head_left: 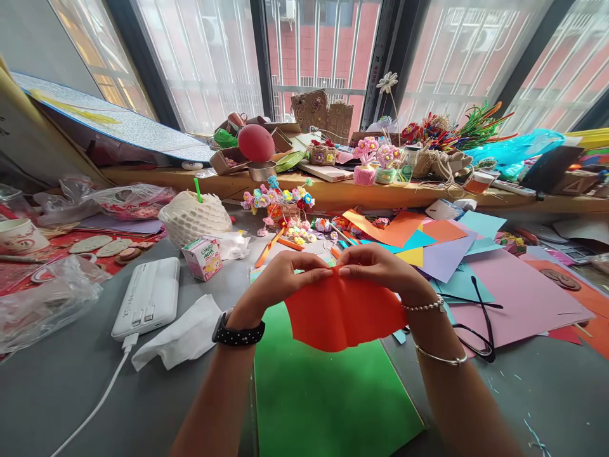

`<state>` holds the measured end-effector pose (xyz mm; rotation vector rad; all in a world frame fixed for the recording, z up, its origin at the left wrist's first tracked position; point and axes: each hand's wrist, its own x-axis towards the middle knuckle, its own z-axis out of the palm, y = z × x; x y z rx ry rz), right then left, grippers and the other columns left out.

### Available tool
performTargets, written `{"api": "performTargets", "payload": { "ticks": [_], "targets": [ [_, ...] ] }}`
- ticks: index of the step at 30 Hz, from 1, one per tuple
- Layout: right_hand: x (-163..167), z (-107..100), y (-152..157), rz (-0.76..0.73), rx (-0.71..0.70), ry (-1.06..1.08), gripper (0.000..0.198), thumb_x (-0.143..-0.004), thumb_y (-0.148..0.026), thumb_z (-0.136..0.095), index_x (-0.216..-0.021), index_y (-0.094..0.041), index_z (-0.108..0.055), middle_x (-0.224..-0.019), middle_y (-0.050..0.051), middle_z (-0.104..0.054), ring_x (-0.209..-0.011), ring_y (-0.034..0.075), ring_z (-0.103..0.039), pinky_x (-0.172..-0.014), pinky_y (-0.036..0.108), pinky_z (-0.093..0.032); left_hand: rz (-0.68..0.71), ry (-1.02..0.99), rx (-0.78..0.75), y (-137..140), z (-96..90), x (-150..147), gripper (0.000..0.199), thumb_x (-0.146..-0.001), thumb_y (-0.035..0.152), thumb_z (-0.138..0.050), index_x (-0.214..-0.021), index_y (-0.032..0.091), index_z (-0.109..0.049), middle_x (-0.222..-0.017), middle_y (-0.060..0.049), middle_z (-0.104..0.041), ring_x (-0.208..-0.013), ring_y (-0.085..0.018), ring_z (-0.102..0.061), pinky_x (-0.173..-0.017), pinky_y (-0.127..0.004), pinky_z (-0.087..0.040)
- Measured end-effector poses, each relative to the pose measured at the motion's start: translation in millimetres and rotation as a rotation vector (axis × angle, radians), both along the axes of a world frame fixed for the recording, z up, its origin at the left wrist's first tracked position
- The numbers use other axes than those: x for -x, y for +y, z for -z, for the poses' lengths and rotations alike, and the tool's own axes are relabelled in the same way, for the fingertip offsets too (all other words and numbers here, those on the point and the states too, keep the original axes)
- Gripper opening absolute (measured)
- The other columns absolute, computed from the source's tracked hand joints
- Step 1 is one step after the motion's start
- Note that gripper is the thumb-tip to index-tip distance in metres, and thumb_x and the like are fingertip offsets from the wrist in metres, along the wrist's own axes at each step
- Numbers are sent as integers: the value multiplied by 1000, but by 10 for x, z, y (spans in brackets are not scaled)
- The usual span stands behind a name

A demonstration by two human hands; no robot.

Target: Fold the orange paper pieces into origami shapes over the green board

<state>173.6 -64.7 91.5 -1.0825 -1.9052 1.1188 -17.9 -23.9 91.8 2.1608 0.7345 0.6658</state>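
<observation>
A sheet of red paper [342, 317] hangs from both my hands above a green board [328, 400]. Its top edge is pinched near the middle, and a faint crease runs down below my fingers. My left hand [297, 270], with a dark watch at the wrist, grips the paper between thumb and fingers. Close beside it, my right hand [368, 266] pinches the same edge; a beaded bracelet and a bangle are on that arm. The paper's lower edge is curved and hangs free of the board.
Left lie a white power bank [148, 298] with cable, a tissue [183, 336], a small pink box [202, 259] and a foam-netted fruit [195, 216]. Coloured paper sheets [518, 292] and black glasses [483, 339] lie right. Behind stand small craft flowers [278, 203] and a cluttered ledge [295, 187].
</observation>
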Motion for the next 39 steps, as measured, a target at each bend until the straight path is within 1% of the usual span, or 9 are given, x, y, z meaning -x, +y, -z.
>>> {"api": "performTargets", "payload": {
  "ticks": [2, 6, 9, 12, 16, 24, 31, 34, 39],
  "targets": [
    [5, -3, 6, 7, -26, -37, 20, -76, -35, -50, -74, -16, -57, -73, 1, -57, -70, 11, -52, -57, 20, -39, 6, 22, 12, -4, -15, 0, 22, -75, 33, -49, -72, 17, -64, -71, 0, -64, -70, -14, -56, -58, -20, -41],
    [25, -51, -17, 31, -133, -161, 19, -76, -34, -51, -75, -16, -59, -73, 1, -59, -72, 12, -52, -62, 21, -39, 23, 76, -7, -24, -66, 8, 19, -74, 31, -52, -71, 16, -63, -70, 0, -64, -69, -14, -56, -60, -20, -40],
    [30, -96, -58, 41, -182, -249, 20, -75, -34, -52, -77, -16, -59, -74, 1, -60, -71, 12, -52, -63, 23, -39, 25, 84, -38, -44, -106, 17, 17, -73, 29, -53, -71, 16, -63, -69, 1, -63, -68, -13, -55, -61, -20, -40],
    [26, -128, -98, 45, -222, -304, 20, -76, -34, -51, -79, -17, -60, -74, 2, -61, -70, 12, -51, -63, 23, -38, 43, 70, -35, -61, -134, 24, 17, -73, 30, -53, -70, 16, -63, -69, 1, -64, -67, -13, -55, -61, -20, -40],
    [17, -153, -131, 21, -215, -256, 22, -77, -36, -50, -78, -16, -60, -71, 1, -59, -67, 11, -50, -60, 22, -38, 57, 34, -17, -89, -167, 26, 18, -73, 30, -54, -70, 15, -64, -69, 1, -64, -67, -12, -55, -60, -19, -40],
    [24, -173, -165, -12, -113, -66, 21, -75, -36, -53, -75, -15, -59, -72, 1, -58, -70, 12, -50, -60, 20, -37, 79, -42, 3, -152, -240, 31, 14, -71, 27, -58, -69, 15, -65, -68, 1, -65, -67, -12, -56, -59, -17, -41],
    [34, -152, -137, -41, -90, -37, 20, -74, -34, -54, -74, -15, -59, -71, 1, -58, -69, 11, -50, -59, 21, -38, 84, -52, 2, -160, -244, 47, 11, -71, 24, -59, -69, 16, -65, -68, 2, -65, -67, -12, -57, -60, -17, -42],
    [37, -164, -148, -17, -147, -108, 20, -75, -34, -52, -76, -15, -60, -72, 1, -59, -69, 11, -51, -61, 21, -38, 54, -24, -26, -170, -235, 42, 13, -71, 26, -57, -69, 16, -65, -68, 1, -65, -67, -12, -57, -60, -18, -42],
    [81, -210, -208, 129, -304, -256, 18, -77, -32, -51, -75, -17, -59, -71, 0, -60, -67, 11, -51, -61, 21, -37, -56, -15, -175, -186, -219, 21, 10, -71, 25, -58, -69, 18, -64, -66, 2, -65, -64, -12, -58, -60, -19, -42]
  ]
}}
